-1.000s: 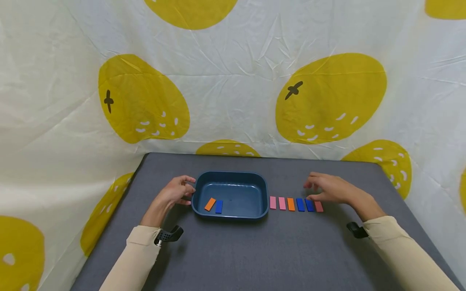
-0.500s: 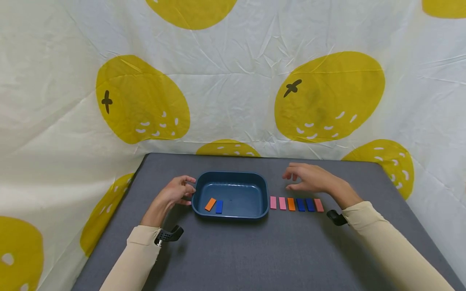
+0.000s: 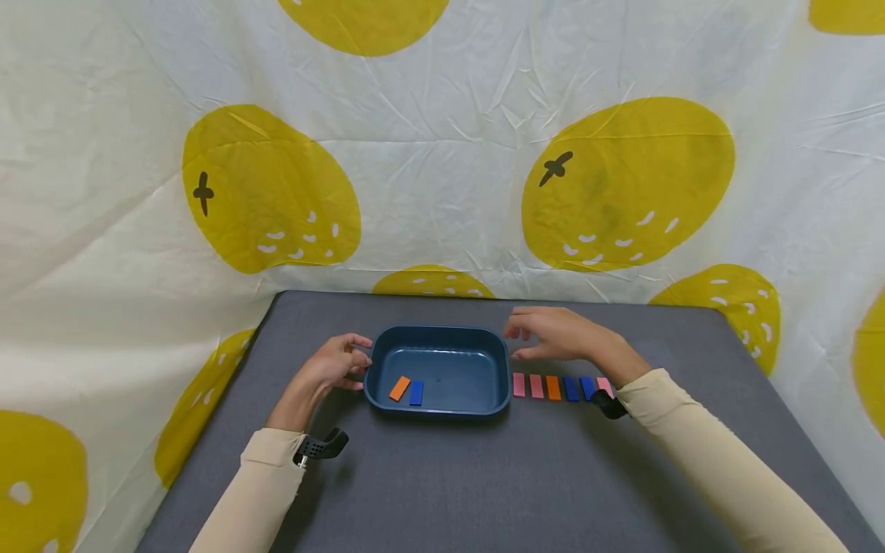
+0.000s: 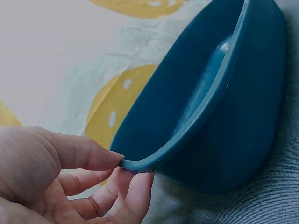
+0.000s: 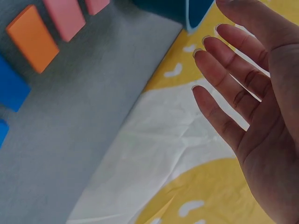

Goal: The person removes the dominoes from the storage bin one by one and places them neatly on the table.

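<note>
A dark blue rectangular tub point(image 3: 456, 372) stands on the table, with an orange block point(image 3: 399, 389) and a blue block point(image 3: 416, 393) lying inside near its front left. My left hand point(image 3: 332, 362) pinches the tub's left rim; in the left wrist view, thumb and fingers of this hand point(image 4: 88, 177) meet on either side of the edge. Beside the tub's right end hovers my right hand point(image 3: 556, 335), holding nothing. The right wrist view shows that hand point(image 5: 261, 107) with fingers spread and slightly bent, close to the tub's rim point(image 5: 188, 16).
A row of flat blocks runs rightward from the tub: two pink ones point(image 3: 536, 386), an orange one point(image 3: 553, 388), two blue ones point(image 3: 579, 389) and a pink one point(image 3: 604, 385) partly behind the right wrist strap point(image 3: 610, 404). A patterned cloth point(image 3: 442, 192) hangs behind the grey table point(image 3: 442, 476).
My right hand has moved left, away from the right end of the block row to the tub's right side. The left hand and the blocks stay put.
</note>
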`<state>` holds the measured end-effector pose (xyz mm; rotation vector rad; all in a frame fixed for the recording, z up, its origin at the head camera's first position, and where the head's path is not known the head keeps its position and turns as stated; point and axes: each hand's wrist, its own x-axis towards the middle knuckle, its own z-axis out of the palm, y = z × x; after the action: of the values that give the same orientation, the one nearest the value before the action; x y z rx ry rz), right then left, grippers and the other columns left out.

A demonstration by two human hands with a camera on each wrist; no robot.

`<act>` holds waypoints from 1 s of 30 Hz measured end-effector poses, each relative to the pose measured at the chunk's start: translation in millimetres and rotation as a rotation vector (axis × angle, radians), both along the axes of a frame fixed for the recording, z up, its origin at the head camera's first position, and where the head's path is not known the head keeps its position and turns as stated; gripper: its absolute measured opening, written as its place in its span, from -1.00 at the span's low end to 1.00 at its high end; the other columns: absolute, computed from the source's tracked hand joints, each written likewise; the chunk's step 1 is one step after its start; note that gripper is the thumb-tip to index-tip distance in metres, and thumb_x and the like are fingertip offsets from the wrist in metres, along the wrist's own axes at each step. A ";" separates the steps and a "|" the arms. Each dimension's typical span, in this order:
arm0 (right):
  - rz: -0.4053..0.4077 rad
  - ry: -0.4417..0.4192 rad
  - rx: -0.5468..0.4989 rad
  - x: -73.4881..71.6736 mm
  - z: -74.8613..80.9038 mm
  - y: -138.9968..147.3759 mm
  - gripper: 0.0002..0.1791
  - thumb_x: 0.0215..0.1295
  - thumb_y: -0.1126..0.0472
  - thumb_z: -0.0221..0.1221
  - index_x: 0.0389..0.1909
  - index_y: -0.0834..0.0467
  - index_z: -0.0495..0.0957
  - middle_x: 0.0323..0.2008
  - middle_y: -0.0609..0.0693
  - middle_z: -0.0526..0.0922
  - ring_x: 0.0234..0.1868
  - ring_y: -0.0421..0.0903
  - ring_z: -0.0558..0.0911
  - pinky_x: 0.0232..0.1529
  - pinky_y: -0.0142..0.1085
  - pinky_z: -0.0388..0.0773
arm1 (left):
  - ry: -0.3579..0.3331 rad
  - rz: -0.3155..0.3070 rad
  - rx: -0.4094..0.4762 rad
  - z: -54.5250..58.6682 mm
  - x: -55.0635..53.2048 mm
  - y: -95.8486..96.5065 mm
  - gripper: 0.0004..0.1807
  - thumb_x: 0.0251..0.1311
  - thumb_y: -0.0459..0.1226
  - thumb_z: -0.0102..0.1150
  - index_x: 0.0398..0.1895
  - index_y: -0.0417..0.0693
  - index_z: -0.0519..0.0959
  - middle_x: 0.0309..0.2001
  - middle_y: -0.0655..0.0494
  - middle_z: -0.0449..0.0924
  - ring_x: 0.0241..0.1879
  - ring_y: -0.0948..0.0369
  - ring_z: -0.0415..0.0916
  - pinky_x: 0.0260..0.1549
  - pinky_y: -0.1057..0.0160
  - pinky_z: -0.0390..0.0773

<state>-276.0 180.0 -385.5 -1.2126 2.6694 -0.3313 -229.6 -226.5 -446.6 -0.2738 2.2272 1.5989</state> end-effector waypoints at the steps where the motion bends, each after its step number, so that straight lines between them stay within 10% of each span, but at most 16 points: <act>1: 0.010 -0.001 0.000 -0.2 0.4 -2.9 -0.67 0.26 0.02 0.40 0.00 -0.02 0.66 -0.08 -0.13 0.62 -0.09 -0.14 0.63 -0.07 -0.18 0.64 | 0.000 0.002 0.001 -0.2 -0.1 0.0 -0.56 0.33 -0.42 0.14 0.28 -0.19 0.44 -0.07 -0.14 0.51 -0.26 0.06 0.53 -0.41 0.15 0.71; 30: 0.171 -0.101 0.088 -4.1 5.1 -90.6 -0.52 0.21 0.01 0.44 0.15 -0.04 0.60 -0.01 -0.10 0.59 -0.01 -0.08 0.61 -0.01 -0.27 0.60 | 0.000 -0.003 0.003 -1.4 -1.8 -1.4 -0.55 0.32 -0.43 0.11 0.29 -0.20 0.42 -0.04 -0.16 0.52 -0.23 0.04 0.52 -0.40 0.15 0.71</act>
<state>-280.1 89.4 -380.4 -1.3478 2.4482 -0.2387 -231.4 -227.9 -448.0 -0.2693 2.2243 1.6008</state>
